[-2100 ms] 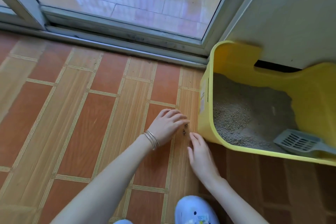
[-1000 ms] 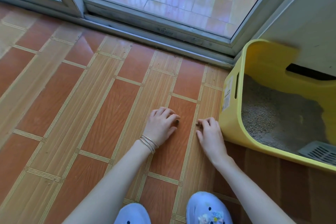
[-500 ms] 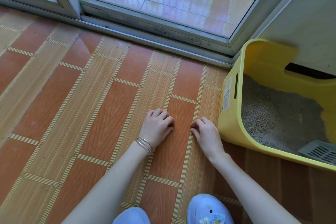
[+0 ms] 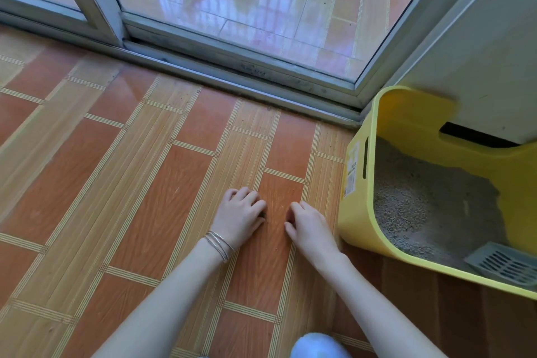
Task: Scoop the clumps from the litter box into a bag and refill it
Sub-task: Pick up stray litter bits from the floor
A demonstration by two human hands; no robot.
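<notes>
The yellow litter box (image 4: 356, 212) stands on the floor at the right, with grey litter (image 4: 421, 200) inside. A grey slotted scoop (image 4: 505, 263) lies in its near right corner. My left hand (image 4: 239, 216), with thin bangles at the wrist, rests knuckles-up on the tiles just left of the box. Its fingers are curled under, and a small dark bit shows at the fingertips. My right hand (image 4: 309, 225) lies beside it, a hand's width from the box wall, fingers curled down to the floor. No bag is in view.
A sliding glass door with a metal track (image 4: 232, 67) runs across the back. A white cabinet or wall panel (image 4: 479, 52) rises behind the box. The floor (image 4: 116, 183) is orange and tan tile. A light blue shoe (image 4: 319, 346) shows at the bottom edge.
Both hands have drawn back toward me along the floor, and their fingers have curled in further. The dark bits seen between them earlier no longer lie loose on the tile. The view shifted left.
</notes>
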